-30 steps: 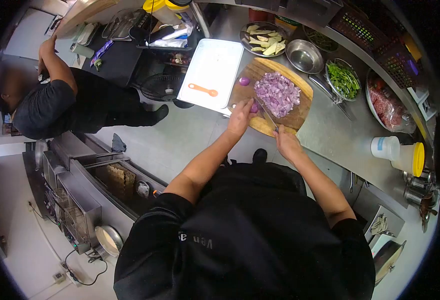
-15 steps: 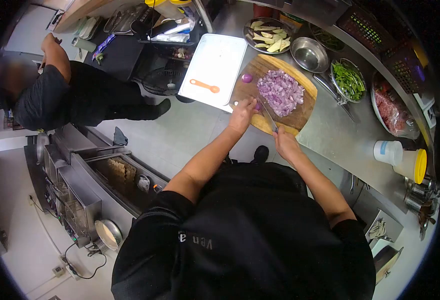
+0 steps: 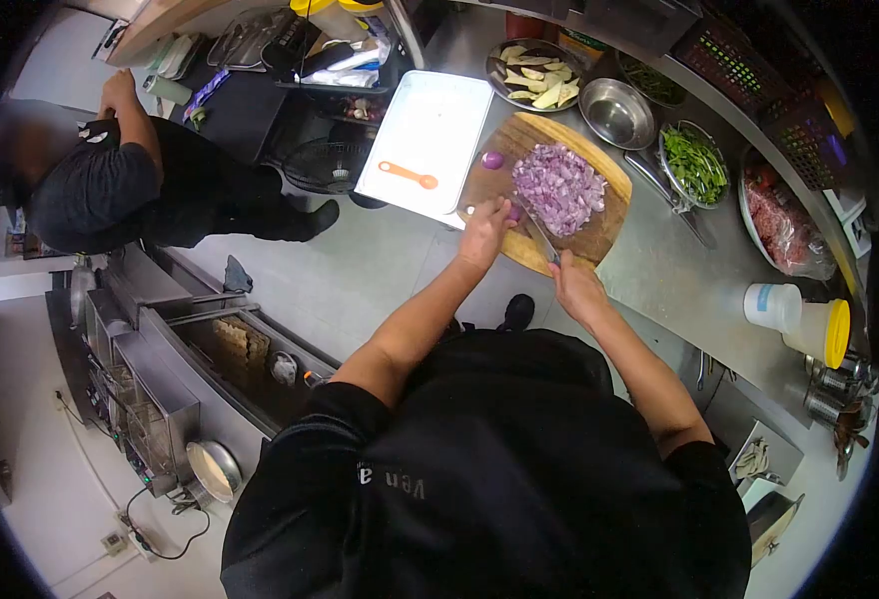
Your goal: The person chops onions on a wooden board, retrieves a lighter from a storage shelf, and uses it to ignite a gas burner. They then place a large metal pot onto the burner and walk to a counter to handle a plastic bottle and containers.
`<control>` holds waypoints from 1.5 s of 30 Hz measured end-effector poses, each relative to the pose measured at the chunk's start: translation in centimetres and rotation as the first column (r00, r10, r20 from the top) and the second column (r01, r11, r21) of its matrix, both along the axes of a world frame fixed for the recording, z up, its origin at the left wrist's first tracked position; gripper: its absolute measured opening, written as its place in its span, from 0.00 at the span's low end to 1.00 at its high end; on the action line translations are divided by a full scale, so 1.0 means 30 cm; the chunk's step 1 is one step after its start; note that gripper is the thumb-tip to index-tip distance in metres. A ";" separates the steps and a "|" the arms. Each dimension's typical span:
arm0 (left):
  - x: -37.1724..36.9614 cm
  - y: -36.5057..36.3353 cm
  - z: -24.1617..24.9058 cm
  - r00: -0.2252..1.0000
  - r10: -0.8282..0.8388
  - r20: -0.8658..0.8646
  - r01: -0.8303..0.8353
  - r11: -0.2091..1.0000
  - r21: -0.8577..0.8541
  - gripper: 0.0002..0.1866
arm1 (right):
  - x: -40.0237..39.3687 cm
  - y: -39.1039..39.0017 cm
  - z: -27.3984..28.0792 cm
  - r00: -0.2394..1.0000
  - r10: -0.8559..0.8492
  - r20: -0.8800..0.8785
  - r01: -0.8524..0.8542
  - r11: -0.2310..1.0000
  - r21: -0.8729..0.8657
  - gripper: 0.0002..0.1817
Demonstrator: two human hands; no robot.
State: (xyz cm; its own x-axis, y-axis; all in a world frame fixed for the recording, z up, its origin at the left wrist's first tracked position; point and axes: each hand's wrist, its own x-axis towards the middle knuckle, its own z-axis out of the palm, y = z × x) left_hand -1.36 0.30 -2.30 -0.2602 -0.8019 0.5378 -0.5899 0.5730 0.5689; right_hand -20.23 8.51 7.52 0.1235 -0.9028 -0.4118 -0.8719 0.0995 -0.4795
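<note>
On the wooden cutting board (image 3: 596,238) lies a heap of chopped red onion (image 3: 561,190). My left hand (image 3: 486,235) is closed over a small piece of red onion (image 3: 515,212) at the board's near left edge. A knife (image 3: 541,240) is gripped in my right hand (image 3: 577,286), its blade beside that piece. Another purple onion piece (image 3: 492,160) rests alone on the board's left part. Left of the board is a white tray (image 3: 428,120) with an orange spoon (image 3: 409,175) on it.
Behind the board stand a plate of eggplant pieces (image 3: 536,75), an empty metal bowl (image 3: 617,113), and a bowl of chopped greens (image 3: 695,165). Tongs (image 3: 671,198) lie nearby. Farther right are a bowl of meat (image 3: 781,225) and white tubs (image 3: 773,305). A co-worker (image 3: 100,190) stands at left.
The co-worker's raised arm and upper body have shifted slightly to the right. My hands have barely moved, still on the onion piece and knife.
</note>
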 end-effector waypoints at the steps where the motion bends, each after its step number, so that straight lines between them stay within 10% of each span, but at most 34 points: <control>1: 0.002 -0.001 0.005 1.000 -0.011 0.012 0.011 1.000 0.017 0.20 | -0.001 0.000 -0.001 1.000 0.002 0.006 -0.002 1.000 -0.010 0.17; 29: -0.009 0.012 -0.018 0.998 0.010 -0.060 -0.003 0.994 0.114 0.13 | 0.042 -0.027 -0.201 0.997 0.004 0.072 0.004 0.993 -0.119 0.17; 45: -0.008 0.025 -0.015 0.980 0.003 -0.199 0.049 0.965 0.257 0.12 | -0.005 0.000 0.008 1.000 0.023 0.000 -0.023 0.999 0.030 0.18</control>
State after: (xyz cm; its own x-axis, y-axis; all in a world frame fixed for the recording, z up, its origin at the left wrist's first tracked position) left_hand -1.61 1.04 -2.74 -0.1904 -0.9154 0.3547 -0.4400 0.4026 0.8027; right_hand -20.38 8.51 7.75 0.1442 -0.8868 -0.4391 -0.8742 0.0938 -0.4765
